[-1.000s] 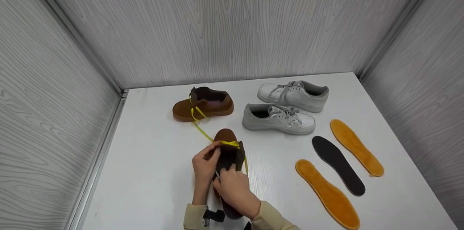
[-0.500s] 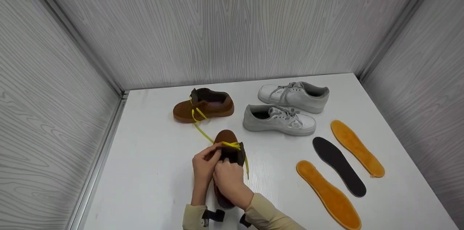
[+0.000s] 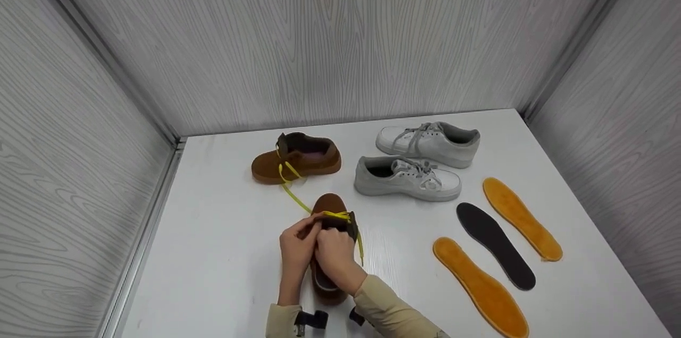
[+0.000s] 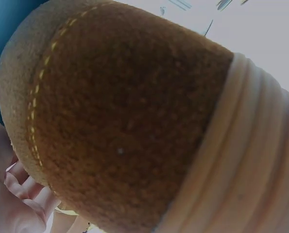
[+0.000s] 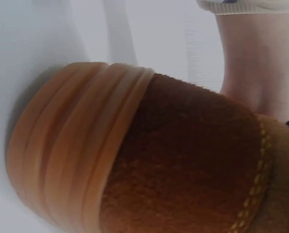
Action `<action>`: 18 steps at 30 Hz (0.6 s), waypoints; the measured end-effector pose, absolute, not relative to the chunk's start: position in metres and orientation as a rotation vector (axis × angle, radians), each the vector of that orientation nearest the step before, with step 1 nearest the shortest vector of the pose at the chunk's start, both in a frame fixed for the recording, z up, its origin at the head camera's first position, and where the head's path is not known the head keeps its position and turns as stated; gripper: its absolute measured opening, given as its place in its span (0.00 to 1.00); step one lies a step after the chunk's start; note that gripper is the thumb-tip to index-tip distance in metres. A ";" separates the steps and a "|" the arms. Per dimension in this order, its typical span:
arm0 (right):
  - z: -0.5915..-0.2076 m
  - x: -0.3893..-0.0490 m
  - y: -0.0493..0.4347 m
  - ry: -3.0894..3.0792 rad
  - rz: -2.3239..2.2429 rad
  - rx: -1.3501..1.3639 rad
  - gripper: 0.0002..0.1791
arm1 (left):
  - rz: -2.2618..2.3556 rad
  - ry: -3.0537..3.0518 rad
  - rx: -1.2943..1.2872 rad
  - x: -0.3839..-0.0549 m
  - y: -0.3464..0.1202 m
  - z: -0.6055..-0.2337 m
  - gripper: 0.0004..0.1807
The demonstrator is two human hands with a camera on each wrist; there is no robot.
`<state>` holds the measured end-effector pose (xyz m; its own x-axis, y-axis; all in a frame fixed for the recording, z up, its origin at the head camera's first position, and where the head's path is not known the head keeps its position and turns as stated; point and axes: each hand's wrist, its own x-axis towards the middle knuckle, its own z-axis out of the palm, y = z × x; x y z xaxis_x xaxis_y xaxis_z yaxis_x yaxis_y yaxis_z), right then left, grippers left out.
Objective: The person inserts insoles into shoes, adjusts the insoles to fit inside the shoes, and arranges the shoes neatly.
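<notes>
A brown suede shoe (image 3: 328, 203) with yellow laces (image 3: 336, 215) lies toe away from me at the front middle. My left hand (image 3: 298, 250) pinches the left edge of its upper beside the laces. Knuckles up, my right hand (image 3: 336, 254) reaches into the opening, its fingertips hidden, gripping a dark insole (image 3: 322, 279) whose pale-edged heel end shows inside the shoe. In both wrist views the suede heel (image 4: 129, 111) and ribbed tan sole (image 5: 71, 150) fill much of the picture.
The other brown shoe (image 3: 303, 165) stands behind, yellow lace trailing forward. Two white sneakers (image 3: 407, 181) are at the back right. On the right lie two orange insoles (image 3: 481, 287) and a black insole (image 3: 496, 245) between them. Wood-grain panels (image 3: 340, 45) enclose the table.
My right hand has pushed forward into the shoe with the dark insole, whose heel end has gone from sticking out over the shoe's back to lying inside. The left hand stays at the laces.
</notes>
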<state>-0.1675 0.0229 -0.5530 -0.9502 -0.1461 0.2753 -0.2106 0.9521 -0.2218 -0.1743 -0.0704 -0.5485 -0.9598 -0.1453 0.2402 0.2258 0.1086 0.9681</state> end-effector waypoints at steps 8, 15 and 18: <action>-0.569 -0.178 0.023 -2.823 0.416 0.249 0.09 | -1.842 -2.144 -0.090 -0.171 -0.071 -0.549 0.08; -0.575 -0.181 0.022 -2.839 0.432 0.243 0.08 | -1.803 -2.138 -0.098 -0.178 -0.073 -0.568 0.08; -0.576 -0.182 0.022 -2.860 0.415 0.262 0.08 | -1.826 -2.126 -0.073 -0.184 -0.073 -0.582 0.09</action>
<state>-0.1818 0.0221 -0.5761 -0.9554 -0.1417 0.2591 -0.2094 0.9437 -0.2562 -0.1844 -0.0734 -0.5822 -0.9421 -0.1774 0.2845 0.2545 0.1743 0.9512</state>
